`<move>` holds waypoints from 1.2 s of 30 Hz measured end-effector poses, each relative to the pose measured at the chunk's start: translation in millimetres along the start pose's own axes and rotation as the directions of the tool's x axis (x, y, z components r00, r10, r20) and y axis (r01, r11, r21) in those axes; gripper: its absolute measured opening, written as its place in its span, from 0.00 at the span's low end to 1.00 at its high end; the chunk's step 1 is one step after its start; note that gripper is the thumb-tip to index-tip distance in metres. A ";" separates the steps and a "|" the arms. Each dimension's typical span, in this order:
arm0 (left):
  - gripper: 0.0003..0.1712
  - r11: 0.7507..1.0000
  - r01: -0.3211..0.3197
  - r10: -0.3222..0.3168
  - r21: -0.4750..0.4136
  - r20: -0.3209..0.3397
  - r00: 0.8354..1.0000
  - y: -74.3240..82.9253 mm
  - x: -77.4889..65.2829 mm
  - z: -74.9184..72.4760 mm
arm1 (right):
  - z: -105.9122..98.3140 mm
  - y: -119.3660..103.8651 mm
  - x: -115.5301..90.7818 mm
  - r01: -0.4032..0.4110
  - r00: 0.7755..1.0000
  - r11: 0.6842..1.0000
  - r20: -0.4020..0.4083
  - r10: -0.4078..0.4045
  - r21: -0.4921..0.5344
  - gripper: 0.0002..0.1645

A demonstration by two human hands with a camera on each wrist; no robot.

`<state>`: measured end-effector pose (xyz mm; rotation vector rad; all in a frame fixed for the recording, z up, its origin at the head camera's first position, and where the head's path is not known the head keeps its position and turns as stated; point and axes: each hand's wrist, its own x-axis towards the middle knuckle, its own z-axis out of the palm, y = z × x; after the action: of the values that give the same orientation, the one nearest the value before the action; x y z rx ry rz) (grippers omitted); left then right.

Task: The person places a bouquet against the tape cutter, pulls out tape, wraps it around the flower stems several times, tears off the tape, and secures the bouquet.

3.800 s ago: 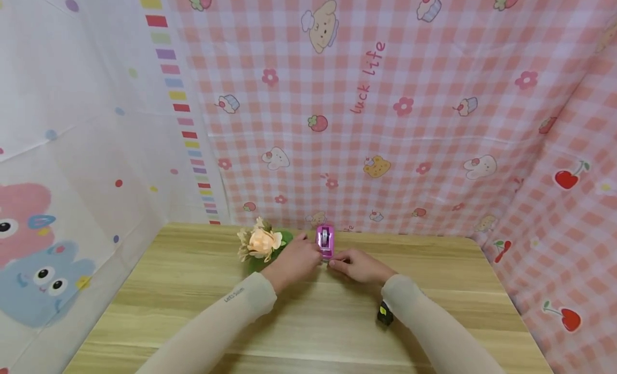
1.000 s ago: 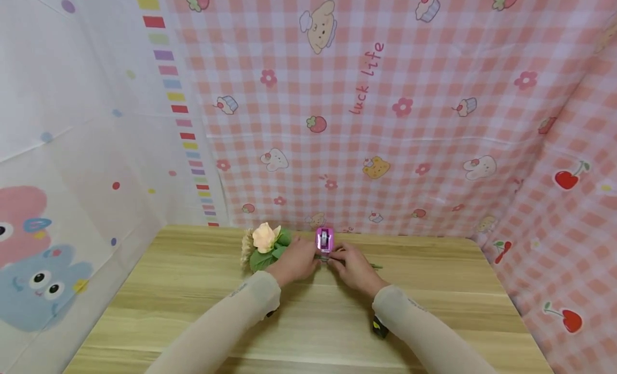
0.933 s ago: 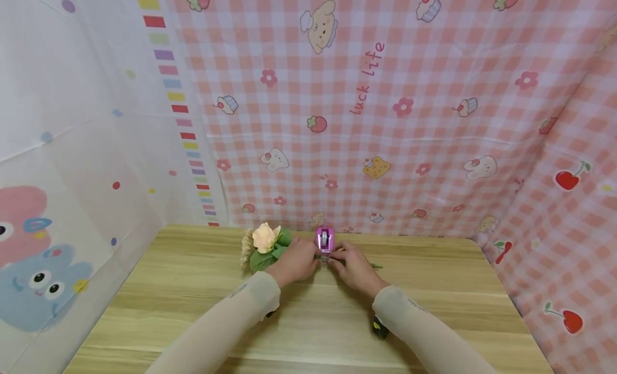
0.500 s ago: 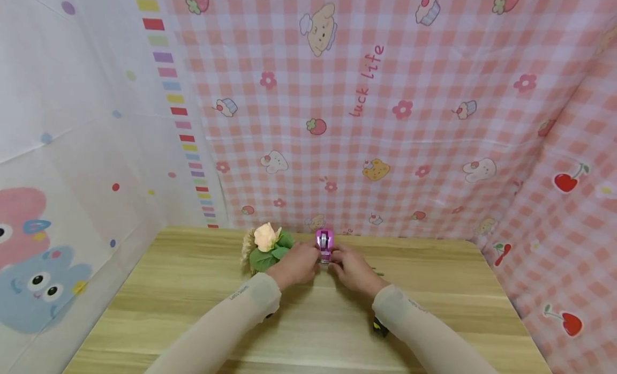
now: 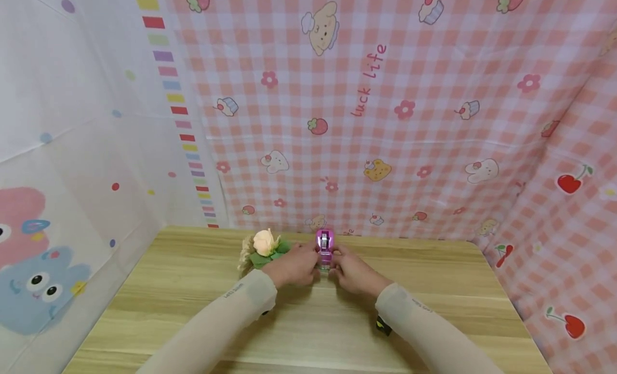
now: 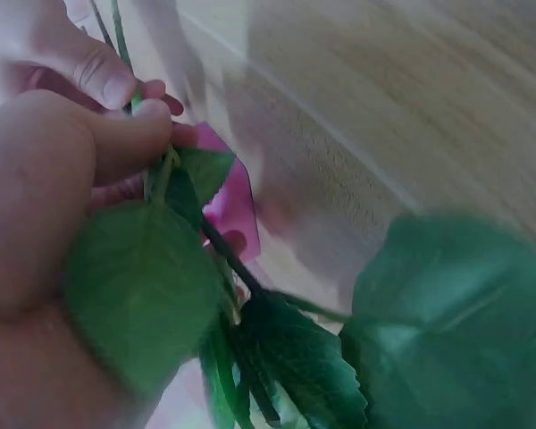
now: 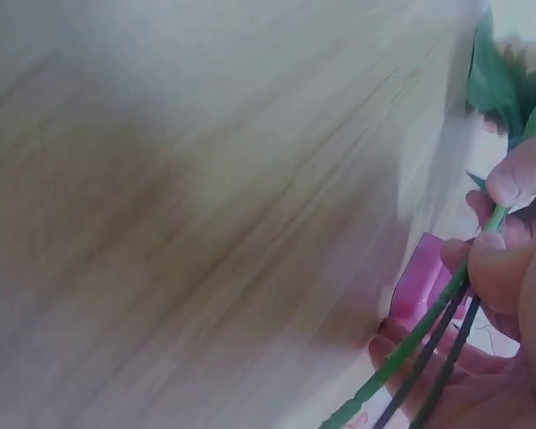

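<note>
A bunch of artificial flowers, with a peach rose (image 5: 263,242) and green leaves (image 6: 143,286), lies to the left of a purple-pink tape dispenser (image 5: 325,240) at the back of the table. My left hand (image 5: 299,264) pinches the bunch's stems between thumb and fingers, just below the leaves. Close beside it, my right hand (image 5: 355,272) pinches the same stems, whose green and dark lengths (image 7: 400,353) run on past the fingers in the right wrist view. Both hands are at the dispenser's near end, fingertips almost meeting. Part of the dispenser is hidden behind the fingers.
The wooden table (image 5: 308,331) ends at a pink checked cloth (image 5: 308,106) behind the dispenser. A white cloth (image 5: 120,149) hangs on the left. A small black item with a yellow mark (image 5: 383,324) shows below my right cuff.
Both hands have come slightly nearer to me with the stems, uncovering the dispenser's near end. The rose has tipped and sunk a little. The stem ends seen right of my right hand are now hidden.
</note>
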<state>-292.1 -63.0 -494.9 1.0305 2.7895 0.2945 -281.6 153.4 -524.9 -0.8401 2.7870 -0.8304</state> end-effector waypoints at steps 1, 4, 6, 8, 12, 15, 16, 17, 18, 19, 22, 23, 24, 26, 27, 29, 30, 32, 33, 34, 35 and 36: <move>0.07 1.000 0.001 -0.001 -0.012 0.015 1.000 0.1 -0.6 -0.9 | -0.8 0.0 0.0 -0.005 1.000 1.000 0.013 0.005 0.002 0.07; 0.06 0.999 0.004 -0.002 -0.038 0.057 0.998 1.2 -2.2 -3.9 | -3.3 -0.7 -0.7 -0.018 0.999 1.000 0.049 0.018 0.007 0.08; 0.06 0.999 0.009 -0.005 -0.046 0.083 0.997 1.7 -3.0 -4.9 | -5.8 -2.5 -1.6 -0.022 0.997 1.000 0.079 0.022 -0.001 0.08; 0.06 0.999 0.010 -0.005 -0.049 0.102 0.995 2.2 -4.0 -5.9 | -9.1 -4.9 -3.0 -0.026 0.993 1.000 0.118 0.025 0.009 0.08; 0.10 0.998 0.008 0.000 -0.065 0.131 0.991 3.7 -6.0 -8.3 | -15.9 -8.7 -6.6 -0.066 0.981 0.996 0.188 0.053 0.064 0.10; 0.11 0.996 -0.002 0.015 -0.089 0.151 0.988 5.5 -7.6 -11.5 | -18.2 -8.8 -8.5 -0.091 0.972 0.991 0.224 0.069 0.093 0.10; 0.11 0.995 -0.004 0.020 -0.102 0.157 0.987 5.8 -8.1 -12.5 | -18.4 -8.6 -8.8 -0.092 0.971 0.991 0.231 0.067 0.097 0.10; 0.10 0.993 -0.004 0.024 -0.118 0.163 0.986 5.9 -8.4 -13.3 | -18.5 -8.3 -9.0 -0.087 0.970 0.992 0.236 0.062 0.094 0.09; 0.10 0.990 -0.001 0.024 -0.138 0.172 0.985 5.8 -8.8 -14.2 | -18.5 -8.1 -8.9 -0.078 0.969 0.993 0.240 0.055 0.086 0.09; 0.10 0.988 0.004 0.024 -0.156 0.178 0.984 5.4 -9.0 -14.9 | -18.9 -8.1 -8.8 -0.069 0.969 0.994 0.242 0.046 0.087 0.09; 0.10 0.981 0.016 0.022 -0.193 0.194 0.981 4.0 -9.7 -15.9 | -20.8 -8.3 -8.6 -0.050 0.968 0.996 0.247 0.029 0.080 0.09; 0.10 0.980 0.020 0.020 -0.200 0.197 0.980 3.4 -10.1 -15.5 | -21.2 -8.4 -8.7 -0.048 0.968 0.996 0.248 0.028 0.078 0.09; 0.10 0.979 0.023 0.018 -0.203 0.198 0.980 3.1 -10.6 -15.0 | -21.5 -8.5 -8.7 -0.046 0.968 0.996 0.248 0.025 0.078 0.09; 0.10 0.980 0.033 0.007 -0.195 0.200 0.980 2.9 -11.8 -14.0 | -21.1 -8.2 -9.4 -0.053 0.969 0.996 0.244 0.033 0.077 0.08; 0.11 0.982 0.035 0.003 -0.187 0.199 0.980 3.0 -12.5 -13.4 | -20.5 -8.0 -10.2 -0.057 0.970 0.995 0.239 0.037 0.079 0.07; 0.11 0.986 0.031 0.001 -0.165 0.194 0.981 3.1 -13.6 -11.7 | -20.2 -8.7 -13.1 -0.061 0.975 0.994 0.218 0.041 0.087 0.06; 0.10 0.989 0.022 0.006 -0.149 0.188 0.982 2.9 -14.1 -10.8 | -19.7 -9.3 -15.1 -0.063 0.978 0.994 0.205 0.043 0.092 0.06; 0.11 0.993 -0.005 0.025 -0.116 0.166 0.986 2.3 -15.5 -9.2 | -18.4 -10.7 -19.8 -0.073 0.982 0.992 0.178 0.053 0.106 0.07; 0.11 0.994 -0.021 0.037 -0.104 0.152 0.988 1.9 -16.2 -8.6 | -17.9 -11.9 -22.1 -0.074 0.984 0.990 0.167 0.054 0.117 0.08; 0.11 0.995 -0.034 0.047 -0.091 0.139 0.989 1.5 -17.1 -8.2 | -17.2 -13.1 -24.3 -0.074 0.987 0.989 0.151 0.055 0.124 0.09; 0.11 0.996 -0.045 0.054 -0.077 0.123 0.991 1.5 -18.1 -8.4 | -16.2 -13.9 -25.9 -0.075 0.989 0.989 0.135 0.057 0.128 0.10; 0.11 0.997 -0.054 0.060 -0.061 0.105 0.993 1.8 -19.2 -8.9 | -15.8 -15.3 -27.3 -0.075 0.991 0.989 0.119 0.059 0.132 0.10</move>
<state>-278.4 -75.4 -484.4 1.0805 2.6441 0.3156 -255.5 165.0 -504.7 -0.7431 2.6100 -0.9177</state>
